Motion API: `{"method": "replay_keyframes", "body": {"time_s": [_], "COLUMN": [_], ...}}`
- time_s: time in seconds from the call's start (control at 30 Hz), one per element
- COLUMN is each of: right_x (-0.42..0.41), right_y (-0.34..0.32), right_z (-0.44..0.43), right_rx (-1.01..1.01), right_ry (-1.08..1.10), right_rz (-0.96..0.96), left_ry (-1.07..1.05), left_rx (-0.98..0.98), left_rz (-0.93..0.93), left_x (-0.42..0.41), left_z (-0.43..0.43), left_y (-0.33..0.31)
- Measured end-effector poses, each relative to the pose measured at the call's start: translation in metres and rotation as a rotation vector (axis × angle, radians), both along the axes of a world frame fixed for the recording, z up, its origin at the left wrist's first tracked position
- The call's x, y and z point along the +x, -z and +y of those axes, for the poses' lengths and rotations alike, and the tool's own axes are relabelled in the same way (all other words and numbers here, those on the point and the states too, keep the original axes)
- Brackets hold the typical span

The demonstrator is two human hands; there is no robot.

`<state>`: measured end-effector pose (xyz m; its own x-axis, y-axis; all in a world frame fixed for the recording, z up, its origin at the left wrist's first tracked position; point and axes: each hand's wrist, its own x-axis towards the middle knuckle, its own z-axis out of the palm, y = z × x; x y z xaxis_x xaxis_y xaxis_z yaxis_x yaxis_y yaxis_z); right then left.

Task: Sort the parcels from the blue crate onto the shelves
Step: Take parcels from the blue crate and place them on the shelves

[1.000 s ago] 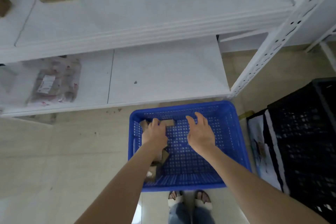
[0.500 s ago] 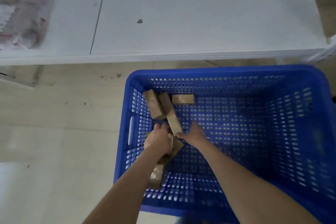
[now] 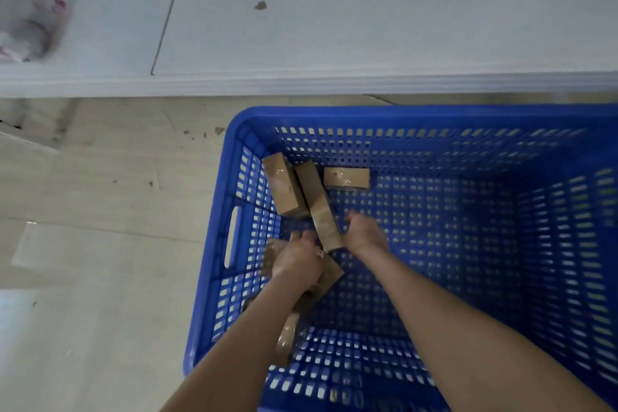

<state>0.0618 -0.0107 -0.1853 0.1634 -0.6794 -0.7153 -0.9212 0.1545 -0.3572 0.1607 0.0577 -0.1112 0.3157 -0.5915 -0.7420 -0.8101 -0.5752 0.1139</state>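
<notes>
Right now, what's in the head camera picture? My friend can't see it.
Two bare hands reach into a blue crate on the floor: the right hand touches the near end of a long brown parcel, and the left hand rests on other parcels beside it. Beyond the crate is a white shelf with a plastic-wrapped package at its left.

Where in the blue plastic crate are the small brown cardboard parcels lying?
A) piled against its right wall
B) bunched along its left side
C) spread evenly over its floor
B: the small brown cardboard parcels all lie close to the left wall of the blue plastic crate, while its right part shows only blue mesh.
</notes>
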Motion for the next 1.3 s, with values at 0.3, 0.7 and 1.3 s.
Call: {"method": "replay_keyframes", "body": {"time_s": [0.3, 0.7, 1.3], "right_x": [-0.001, -0.038, -0.128], "right_y": [-0.018, 0.000, -0.458], "right_z": [0.005, 0.000, 0.006], "right_rx": [0.196, 0.241, -0.156], "right_ry": [0.126, 0.328, 0.268], "right_rz": [-0.164, -0.175, -0.448], "left_ry": [-0.082, -0.232, -1.206], "left_rx": [-0.046, -0.106, -0.299], "left_rz": [0.040, 0.088, 0.713], "left_x": [-0.005, -0.006, -0.011], "left_z": [-0.019, -0.011, -0.040], "left_y": [-0.007, 0.015, -0.419]}}
